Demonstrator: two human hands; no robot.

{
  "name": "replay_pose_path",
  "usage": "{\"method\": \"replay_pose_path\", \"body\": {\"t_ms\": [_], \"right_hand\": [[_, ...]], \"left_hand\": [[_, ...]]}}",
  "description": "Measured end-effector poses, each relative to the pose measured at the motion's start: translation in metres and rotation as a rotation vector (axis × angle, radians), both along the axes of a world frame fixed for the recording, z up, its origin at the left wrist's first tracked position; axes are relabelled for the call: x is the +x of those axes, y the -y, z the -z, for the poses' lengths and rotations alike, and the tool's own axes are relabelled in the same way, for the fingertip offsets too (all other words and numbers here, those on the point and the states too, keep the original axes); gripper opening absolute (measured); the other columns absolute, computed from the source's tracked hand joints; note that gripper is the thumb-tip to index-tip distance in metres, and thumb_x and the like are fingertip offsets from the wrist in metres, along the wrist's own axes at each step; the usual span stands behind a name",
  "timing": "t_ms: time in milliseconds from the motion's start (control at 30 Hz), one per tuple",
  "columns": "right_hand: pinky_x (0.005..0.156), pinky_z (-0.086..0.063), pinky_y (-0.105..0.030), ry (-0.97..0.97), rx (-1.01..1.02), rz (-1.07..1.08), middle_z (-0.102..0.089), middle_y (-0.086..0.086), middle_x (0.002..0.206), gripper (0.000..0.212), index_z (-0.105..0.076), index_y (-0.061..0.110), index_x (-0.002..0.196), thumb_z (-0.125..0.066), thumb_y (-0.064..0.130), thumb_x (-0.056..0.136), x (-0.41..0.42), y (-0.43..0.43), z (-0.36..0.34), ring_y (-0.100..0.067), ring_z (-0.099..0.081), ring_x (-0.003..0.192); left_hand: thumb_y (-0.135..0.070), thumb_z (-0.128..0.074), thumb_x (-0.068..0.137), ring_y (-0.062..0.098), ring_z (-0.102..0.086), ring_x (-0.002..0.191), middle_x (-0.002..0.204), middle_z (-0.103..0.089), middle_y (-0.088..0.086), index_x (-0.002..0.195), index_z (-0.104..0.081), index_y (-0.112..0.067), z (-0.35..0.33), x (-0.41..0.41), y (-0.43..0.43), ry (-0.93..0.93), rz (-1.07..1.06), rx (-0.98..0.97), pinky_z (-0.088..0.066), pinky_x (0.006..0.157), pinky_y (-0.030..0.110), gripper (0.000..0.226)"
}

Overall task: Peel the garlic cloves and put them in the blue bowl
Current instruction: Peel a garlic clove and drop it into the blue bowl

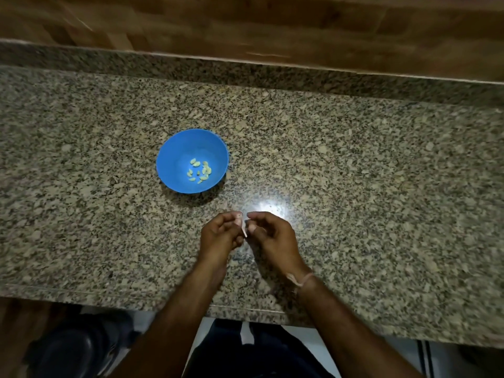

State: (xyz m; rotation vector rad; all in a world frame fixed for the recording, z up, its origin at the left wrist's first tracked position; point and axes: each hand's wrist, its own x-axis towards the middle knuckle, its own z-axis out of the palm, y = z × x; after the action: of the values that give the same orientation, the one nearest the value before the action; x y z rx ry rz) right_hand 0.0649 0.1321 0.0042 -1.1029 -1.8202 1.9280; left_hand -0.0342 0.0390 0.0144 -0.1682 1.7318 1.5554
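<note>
Fingers [237, 214] of left hand [221, 237] and right hand [274, 237] pinch what seems a garlic skin [243, 231], near the blue bowl [174, 148] of peeled cloves [200, 171].

Readable text: none could be made out.
Blue bowl [177, 148]: plain, no brand or mark showed.
Counter [354, 159]: speckled stone, no label or number.
Far wooden panel [272, 28]: blurred, no sign was legible.
</note>
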Motion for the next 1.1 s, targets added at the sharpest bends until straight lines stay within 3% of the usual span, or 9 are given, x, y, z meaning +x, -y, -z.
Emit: {"method": "replay_pose_path", "body": {"t_ms": [133,267,433,600,733,800,967,1000,1100], "right_hand": [[0.086,-0.063,-0.042,-0.103,-0.173,0.003,-0.079,-0.014,0.103,0.014,-0.077,0.002,0.108,-0.074,0.003,0.095,0.005,-0.004,-0.013,-0.026,-0.076,0.097],[0.078,-0.063,-0.033,-0.098,-0.089,-0.038,-0.080,-0.010,0.097,0.013,-0.079,0.003,0.104,-0.078,0.005,0.092,0.009,-0.014,-0.024,-0.025,-0.077,0.091],[0.082,-0.065,-0.047,-0.057,0.032,-0.076,-0.081,-0.003,0.091,0.010,-0.080,0.012,0.102,-0.080,0.014,0.092,0.015,-0.019,-0.029,-0.023,-0.078,0.088],[0.069,-0.060,-0.025,-0.030,0.060,-0.119,-0.080,-0.001,0.080,0.006,-0.080,0.009,0.096,-0.080,0.013,0.091,0.019,-0.022,-0.035,-0.015,-0.077,0.075],[0.062,-0.056,-0.020,-0.012,0.093,-0.117,-0.079,-0.001,0.078,0.003,-0.078,0.008,0.095,-0.077,0.008,0.092,0.024,-0.020,-0.034,-0.012,-0.076,0.071],[0.066,-0.060,-0.024,-0.021,0.090,-0.122,-0.079,-0.003,0.079,0.004,-0.078,0.008,0.096,-0.078,0.010,0.093,0.025,-0.017,-0.035,-0.014,-0.077,0.073],[0.082,-0.064,-0.053,-0.037,-0.106,-0.067,-0.079,-0.014,0.085,0.012,-0.078,0.004,0.097,-0.081,0.014,0.090,0.021,-0.016,-0.031,-0.035,-0.078,0.082],[0.081,-0.065,-0.051,-0.027,-0.102,-0.068,-0.079,-0.013,0.084,0.010,-0.078,0.004,0.096,-0.081,0.012,0.090,0.021,-0.016,-0.030,-0.034,-0.078,0.081],[0.073,-0.063,-0.028,0.056,0.052,-0.101,-0.079,-0.003,0.080,0.001,-0.079,0.010,0.093,-0.079,0.011,0.092,0.018,-0.012,-0.028,-0.018,-0.077,0.077]], "left_hand": [[-0.005,-0.063,0.100,0.020,-0.066,0.079,0.086,-0.077,0.003,0.104,-0.070,-0.015,-0.007,0.012,0.001,0.066,-0.055,0.119,-0.057,0.068,0.028,0.014],[-0.003,-0.067,0.097,0.022,-0.067,0.076,0.088,-0.076,0.010,0.101,-0.074,-0.018,-0.013,0.019,0.000,-0.007,-0.074,0.159,-0.058,0.066,0.030,0.016],[-0.007,-0.070,0.096,0.021,-0.071,0.083,0.095,-0.078,0.012,0.105,-0.076,-0.017,-0.020,0.029,0.000,-0.072,-0.045,0.167,-0.058,0.077,0.035,0.015],[-0.006,-0.069,0.096,0.035,-0.072,0.093,0.102,-0.077,0.018,0.108,-0.075,-0.010,-0.016,0.033,0.002,-0.126,-0.026,0.138,-0.060,0.087,0.050,0.013],[-0.003,-0.071,0.094,0.029,-0.075,0.095,0.103,-0.079,0.009,0.104,-0.075,-0.005,-0.018,0.036,-0.001,-0.197,-0.018,0.076,-0.063,0.080,0.037,0.011],[-0.002,-0.069,0.095,0.027,-0.074,0.091,0.102,-0.079,0.008,0.101,-0.074,-0.003,-0.017,0.037,-0.003,-0.214,-0.038,0.064,-0.063,0.076,0.035,0.008],[-0.002,-0.065,0.098,0.024,-0.072,0.089,0.105,-0.078,0.009,0.096,-0.071,-0.003,-0.012,0.040,-0.001,-0.204,-0.072,0.081,-0.061,0.073,0.040,0.007],[-0.002,-0.065,0.098,0.024,-0.072,0.090,0.105,-0.078,0.010,0.096,-0.071,-0.004,-0.011,0.042,0.001,-0.189,-0.082,0.096,-0.061,0.074,0.040,0.007],[0.001,-0.067,0.096,0.027,-0.072,0.088,0.099,-0.078,0.011,0.093,-0.071,-0.006,-0.009,0.046,0.006,-0.197,-0.094,0.084,-0.061,0.077,0.042,0.009]]}}
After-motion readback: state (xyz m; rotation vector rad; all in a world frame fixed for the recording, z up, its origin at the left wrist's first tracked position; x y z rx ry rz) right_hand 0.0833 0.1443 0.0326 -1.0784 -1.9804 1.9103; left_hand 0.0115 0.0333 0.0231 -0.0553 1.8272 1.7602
